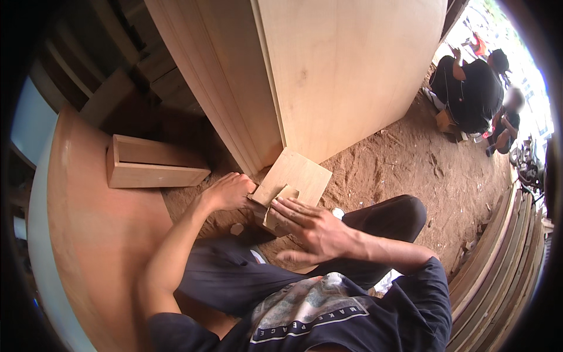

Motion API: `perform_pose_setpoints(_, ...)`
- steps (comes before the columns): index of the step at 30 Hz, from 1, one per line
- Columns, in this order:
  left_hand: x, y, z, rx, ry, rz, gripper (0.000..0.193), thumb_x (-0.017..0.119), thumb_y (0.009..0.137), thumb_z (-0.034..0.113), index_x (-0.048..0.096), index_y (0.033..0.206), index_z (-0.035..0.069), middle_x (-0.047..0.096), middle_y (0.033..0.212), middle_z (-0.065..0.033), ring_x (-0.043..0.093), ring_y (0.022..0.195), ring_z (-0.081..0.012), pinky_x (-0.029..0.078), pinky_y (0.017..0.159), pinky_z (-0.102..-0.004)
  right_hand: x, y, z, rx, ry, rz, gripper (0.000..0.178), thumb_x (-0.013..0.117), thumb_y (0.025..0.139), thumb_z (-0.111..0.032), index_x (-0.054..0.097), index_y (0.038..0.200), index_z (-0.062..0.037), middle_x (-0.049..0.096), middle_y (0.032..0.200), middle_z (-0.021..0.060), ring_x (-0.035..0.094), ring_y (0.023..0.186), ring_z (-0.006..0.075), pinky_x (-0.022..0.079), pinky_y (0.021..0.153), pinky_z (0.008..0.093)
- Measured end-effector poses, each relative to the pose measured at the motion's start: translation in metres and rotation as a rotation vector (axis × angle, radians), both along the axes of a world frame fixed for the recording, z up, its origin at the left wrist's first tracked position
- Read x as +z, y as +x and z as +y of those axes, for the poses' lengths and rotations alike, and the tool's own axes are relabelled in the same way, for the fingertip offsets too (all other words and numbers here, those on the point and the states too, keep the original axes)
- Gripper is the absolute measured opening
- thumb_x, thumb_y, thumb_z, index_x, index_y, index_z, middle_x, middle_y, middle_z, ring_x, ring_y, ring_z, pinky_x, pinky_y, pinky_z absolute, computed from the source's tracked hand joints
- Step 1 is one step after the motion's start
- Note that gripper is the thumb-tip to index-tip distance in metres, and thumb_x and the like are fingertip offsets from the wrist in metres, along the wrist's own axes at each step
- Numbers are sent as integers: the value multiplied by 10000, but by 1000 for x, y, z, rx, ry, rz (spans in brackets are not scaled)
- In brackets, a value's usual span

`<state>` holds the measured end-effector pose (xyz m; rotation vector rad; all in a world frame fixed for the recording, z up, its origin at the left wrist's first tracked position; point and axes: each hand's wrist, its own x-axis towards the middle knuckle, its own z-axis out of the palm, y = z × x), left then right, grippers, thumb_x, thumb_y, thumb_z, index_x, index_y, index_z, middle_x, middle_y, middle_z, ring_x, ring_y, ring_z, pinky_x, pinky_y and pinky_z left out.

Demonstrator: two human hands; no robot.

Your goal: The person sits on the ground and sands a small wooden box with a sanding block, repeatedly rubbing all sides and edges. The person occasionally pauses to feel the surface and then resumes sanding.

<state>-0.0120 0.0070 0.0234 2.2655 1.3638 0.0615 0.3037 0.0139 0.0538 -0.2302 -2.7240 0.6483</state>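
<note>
Between my bent legs is a pale wooden piece (309, 178) with a flat, squarish face, tilted toward me. My left hand (230, 191) is curled around its left edge, the fingertips partly hidden. A folded tan sheet that looks like sandpaper (287, 192) lies against the wood near its edge. My right hand (316, 230) presses on that sheet with its fingers together and the thumb apart. The underside of the wooden piece is mostly covered by my hands.
A large pale wooden cabinet (352, 70) rises directly ahead. To the left, an open wooden drawer (158, 176) rests by a curved wooden panel (99, 234). Long planks (498, 264) lie at the right. Two people, one in dark clothes (475, 94), sit low at the far right on sandy ground (404, 152).
</note>
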Motion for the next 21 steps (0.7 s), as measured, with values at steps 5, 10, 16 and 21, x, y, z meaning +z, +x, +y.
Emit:
perform_pose_setpoints(5, 7, 2, -3, 37, -2, 31, 559, 816, 906, 514, 737, 814, -31, 731, 860, -266, 743, 900, -466, 597, 781, -520, -18, -6, 61, -270, -8, 8, 853, 616, 1087, -593, 534, 1532, 130, 547, 1583, 365, 527, 1520, 448, 425, 1288, 484)
perform_pose_setpoints(10, -25, -11, -6, 18, 43, 4, 627, 812, 909, 589, 738, 824, -27, 727, 846, -270, 744, 892, -464, 600, 780, -513, -1, -2, 8, -11, -53, -16, 813, 649, 1076, -568, 566, 1527, 104, 539, 1594, 358, 502, 1543, 441, 414, 1293, 500)
perform_pose_setpoints(16, -3, 1, -1, 20, 22, 42, 628, 816, 905, 575, 738, 851, -45, 733, 856, -273, 747, 900, -464, 603, 784, -513, -13, -3, 41, -176, 24, 30, 770, 678, 1072, -503, 533, 1570, 66, 533, 1605, 349, 519, 1530, 438, 453, 1269, 494)
perform_pose_setpoints(21, -16, -4, -3, 27, 20, 14, 800, 776, 861, 765, 761, 847, -34, 750, 815, -251, 775, 881, -447, 626, 799, -499, -1, -5, 31, -72, -72, -35, 785, 655, 1088, -512, 547, 1531, 127, 529, 1615, 339, 481, 1565, 421, 372, 1325, 476)
